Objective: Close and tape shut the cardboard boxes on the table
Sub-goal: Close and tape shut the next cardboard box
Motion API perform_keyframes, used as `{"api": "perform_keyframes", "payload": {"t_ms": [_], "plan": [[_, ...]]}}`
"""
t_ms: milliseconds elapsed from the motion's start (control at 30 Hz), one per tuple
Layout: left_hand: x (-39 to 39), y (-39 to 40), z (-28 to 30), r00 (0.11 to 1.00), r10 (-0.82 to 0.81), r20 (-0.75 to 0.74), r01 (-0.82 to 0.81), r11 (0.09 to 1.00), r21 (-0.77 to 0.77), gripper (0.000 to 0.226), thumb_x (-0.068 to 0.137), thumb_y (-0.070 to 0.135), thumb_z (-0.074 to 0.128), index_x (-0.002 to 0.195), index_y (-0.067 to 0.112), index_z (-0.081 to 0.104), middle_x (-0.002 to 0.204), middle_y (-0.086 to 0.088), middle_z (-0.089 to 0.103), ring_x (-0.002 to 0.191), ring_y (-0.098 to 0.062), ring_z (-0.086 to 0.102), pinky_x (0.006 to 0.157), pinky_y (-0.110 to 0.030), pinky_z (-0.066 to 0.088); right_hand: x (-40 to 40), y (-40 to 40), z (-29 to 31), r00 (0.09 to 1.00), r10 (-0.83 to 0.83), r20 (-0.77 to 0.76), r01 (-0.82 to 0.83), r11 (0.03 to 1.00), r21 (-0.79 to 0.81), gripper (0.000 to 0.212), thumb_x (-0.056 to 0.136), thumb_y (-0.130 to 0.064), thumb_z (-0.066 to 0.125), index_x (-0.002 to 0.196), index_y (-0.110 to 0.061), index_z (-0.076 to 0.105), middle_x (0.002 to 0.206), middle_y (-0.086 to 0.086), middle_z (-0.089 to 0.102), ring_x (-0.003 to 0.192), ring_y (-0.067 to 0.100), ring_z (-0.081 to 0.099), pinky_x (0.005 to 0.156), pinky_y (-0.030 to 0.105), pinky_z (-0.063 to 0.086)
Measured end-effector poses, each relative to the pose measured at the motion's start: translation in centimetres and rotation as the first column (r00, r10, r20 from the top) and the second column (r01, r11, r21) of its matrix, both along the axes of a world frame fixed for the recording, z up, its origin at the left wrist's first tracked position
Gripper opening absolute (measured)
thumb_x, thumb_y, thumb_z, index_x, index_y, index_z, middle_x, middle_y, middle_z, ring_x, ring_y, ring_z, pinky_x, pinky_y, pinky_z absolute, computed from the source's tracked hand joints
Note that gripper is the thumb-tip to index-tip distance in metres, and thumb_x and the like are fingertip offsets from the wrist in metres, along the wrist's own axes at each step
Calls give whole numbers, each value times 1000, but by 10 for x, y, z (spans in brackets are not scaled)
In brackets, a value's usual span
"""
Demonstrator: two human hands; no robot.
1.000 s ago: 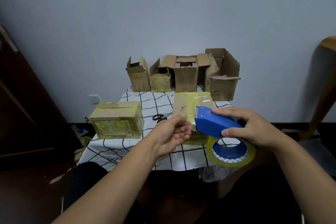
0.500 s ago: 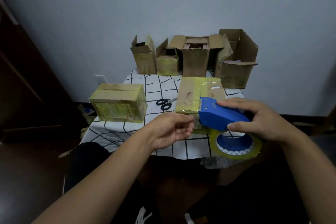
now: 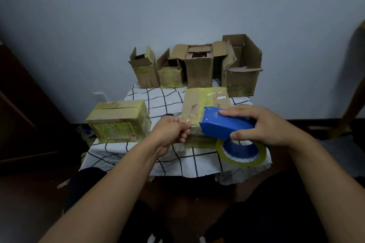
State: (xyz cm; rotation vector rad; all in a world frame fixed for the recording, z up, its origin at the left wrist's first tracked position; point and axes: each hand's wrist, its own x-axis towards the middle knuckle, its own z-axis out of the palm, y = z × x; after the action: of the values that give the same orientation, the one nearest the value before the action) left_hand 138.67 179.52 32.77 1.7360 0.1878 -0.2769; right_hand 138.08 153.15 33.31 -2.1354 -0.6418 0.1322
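Observation:
My right hand (image 3: 262, 124) grips a blue tape dispenser (image 3: 223, 126) with a yellowish tape roll (image 3: 242, 151) hanging under it. My left hand (image 3: 170, 131) pinches the loose end of the tape just left of the dispenser's mouth. Both hands hover over the near end of a closed, taped cardboard box (image 3: 199, 102) in the middle of the table. A second taped box (image 3: 118, 120) stands at the table's left edge. Several open boxes line the back, among them a tall one (image 3: 199, 69) and a large one (image 3: 243, 71) at the right.
The table carries a white cloth with a black grid (image 3: 164, 100). Black scissors (image 3: 167, 115) lie mostly hidden behind my left hand. A dark wooden cabinet (image 3: 23, 108) stands at the left and a wooden piece of furniture (image 3: 355, 89) at the right.
My left hand has closed its fingers on the tape end at the dispenser's mouth. The view has shifted, and both hands stay over the middle box.

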Motion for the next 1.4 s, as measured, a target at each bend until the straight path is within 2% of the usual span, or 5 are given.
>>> {"api": "perform_keyframes", "payload": {"t_ms": [100, 233, 600, 800, 1400], "plan": [[8, 27, 0, 990, 132, 39, -133, 991, 30, 18, 97, 5, 57, 80, 4, 62, 72, -8, 60, 53, -9, 47, 50, -20, 46, 3, -19, 9, 999, -38, 13, 39, 998, -53, 55, 72, -39, 81, 114, -67, 60, 118, -40, 56, 109, -10, 54, 88, 12, 41], [6, 34, -11, 992, 123, 16, -123, 992, 16, 12, 95, 9, 63, 84, 4, 63, 64, -5, 58, 50, -10, 47, 46, -20, 45, 8, -34, 16, 999, -33, -5, 32, 985, -168, 51, 78, -33, 83, 113, -64, 63, 122, -31, 57, 111, 1, 56, 94, 24, 44], [1, 13, -25, 986, 164, 21, -162, 985, -58, 15, 96, 16, 62, 86, 5, 63, 58, 0, 56, 49, -10, 44, 46, -19, 41, 14, -42, 27, 997, -69, -20, 60, 951, -304, 54, 85, -27, 76, 119, -62, 53, 131, -22, 49, 109, 6, 53, 84, 20, 46], [7, 8, -23, 984, 170, 42, -170, 985, -20, 20, 96, 15, 62, 78, 7, 64, 61, -2, 57, 49, -9, 45, 48, -21, 43, 18, -42, 27, 994, -109, -25, 86, 890, -447, 71, 85, -30, 76, 134, -56, 31, 131, -15, 44, 99, 4, 51, 75, 14, 41], [16, -2, -22, 983, 146, 113, -150, 988, 24, 21, 96, 13, 61, 79, 1, 66, 64, -5, 58, 51, -10, 47, 47, -19, 46, 22, -46, 35, 993, -117, -12, 97, 870, -484, 61, 78, -38, 75, 129, -47, 44, 127, -6, 50, 101, 14, 56, 86, 33, 53]]}}
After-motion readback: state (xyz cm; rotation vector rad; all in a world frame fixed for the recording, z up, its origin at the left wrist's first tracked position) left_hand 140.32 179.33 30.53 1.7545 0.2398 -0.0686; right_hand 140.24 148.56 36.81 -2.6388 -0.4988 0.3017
